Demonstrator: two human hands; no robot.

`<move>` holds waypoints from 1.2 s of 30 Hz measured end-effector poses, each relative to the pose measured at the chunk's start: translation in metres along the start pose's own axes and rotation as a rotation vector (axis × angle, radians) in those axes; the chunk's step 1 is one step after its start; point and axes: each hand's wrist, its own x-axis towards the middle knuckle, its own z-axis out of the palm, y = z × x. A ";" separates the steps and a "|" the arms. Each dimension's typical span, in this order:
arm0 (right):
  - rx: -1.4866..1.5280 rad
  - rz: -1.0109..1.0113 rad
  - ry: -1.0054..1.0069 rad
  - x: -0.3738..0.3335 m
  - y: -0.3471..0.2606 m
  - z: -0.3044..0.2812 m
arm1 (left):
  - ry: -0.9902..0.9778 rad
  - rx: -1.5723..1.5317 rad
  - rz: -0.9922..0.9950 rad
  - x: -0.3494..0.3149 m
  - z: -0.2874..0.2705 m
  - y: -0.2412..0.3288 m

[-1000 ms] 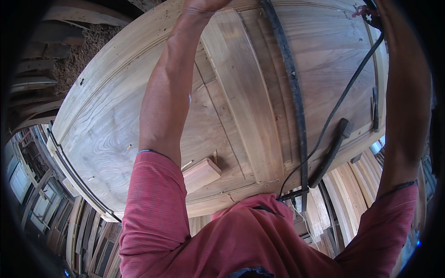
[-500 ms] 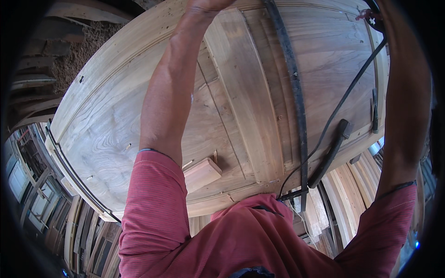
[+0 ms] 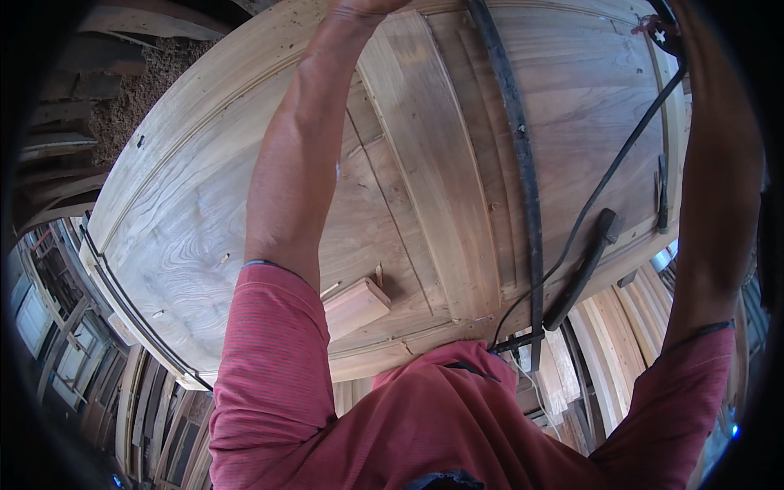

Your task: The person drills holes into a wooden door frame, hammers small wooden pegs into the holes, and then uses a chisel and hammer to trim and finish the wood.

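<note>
Only the wrist and base of my left hand show at the top edge, over the far rim of a large pale wooden panel. Its fingers are cut off by the frame. My right forearm reaches up along the right side, and the hand itself is beyond the picture. Close to that forearm, at the top right, is part of a black tool with a reddish piece; its kind cannot be made out. A black cord runs from there across the panel toward me.
A long dark metal bar clamp crosses the panel. A hammer and a dark narrow tool lie to its right. Near my left sleeve rests a small wood block. Stacked boards stand below at right.
My right forearm has shifted slightly to the right, and the black tool and the cord's upper end have moved a little with it. My left arm has barely moved.
</note>
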 end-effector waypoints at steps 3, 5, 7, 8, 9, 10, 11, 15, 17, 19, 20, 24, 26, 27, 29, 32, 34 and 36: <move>-0.005 -0.024 0.003 -0.005 0.004 0.004 | -0.009 0.020 0.001 0.002 0.003 0.000; -0.014 -0.010 -0.002 -0.010 0.005 0.003 | -0.023 0.038 0.024 0.004 0.010 0.000; 0.001 -0.029 -0.005 -0.008 0.006 0.007 | -0.016 -0.003 0.022 0.002 0.006 0.001; 0.006 -0.041 -0.002 -0.006 0.007 0.009 | -0.016 0.005 0.019 0.002 0.005 0.002; 0.010 -0.048 -0.003 -0.004 0.008 0.011 | -0.018 -0.006 0.011 0.001 0.004 0.003; 0.007 -0.045 -0.001 -0.005 0.009 0.010 | -0.022 -0.027 0.006 0.001 0.004 0.004; 0.007 -0.042 -0.001 -0.006 0.010 0.010 | -0.025 -0.030 0.004 0.000 0.005 0.004; 0.006 -0.053 -0.004 -0.007 0.010 0.011 | -0.009 0.028 -0.011 -0.001 0.005 0.004; 0.005 -0.056 -0.007 -0.008 0.010 0.011 | -0.011 0.072 -0.002 0.000 0.005 0.005; 0.003 -0.059 -0.006 -0.009 0.011 0.012 | -0.021 0.080 0.049 0.001 0.007 0.005; 0.003 -0.058 -0.006 -0.009 0.011 0.012 | -0.022 0.078 0.049 0.001 0.007 0.005; 0.005 -0.056 -0.008 -0.011 0.014 0.013 | -0.036 0.028 0.031 0.001 0.009 0.004; 0.000 -0.052 -0.009 -0.012 0.015 0.014 | -0.042 0.025 0.032 0.000 0.010 0.002; 0.006 -0.057 -0.010 -0.010 0.016 0.015 | -0.031 0.049 0.021 0.000 0.007 0.000; 0.017 -0.070 -0.013 -0.008 0.014 0.018 | -0.019 0.080 0.006 -0.003 0.002 -0.003; 0.012 -0.059 -0.013 -0.008 0.017 0.018 | -0.014 0.127 -0.009 -0.004 0.006 0.000; 0.015 -0.070 -0.014 -0.007 0.016 0.020 | -0.016 0.117 -0.030 -0.003 0.004 0.001; 0.023 -0.085 -0.014 -0.006 0.013 0.020 | -0.022 0.144 0.000 -0.002 -0.002 0.004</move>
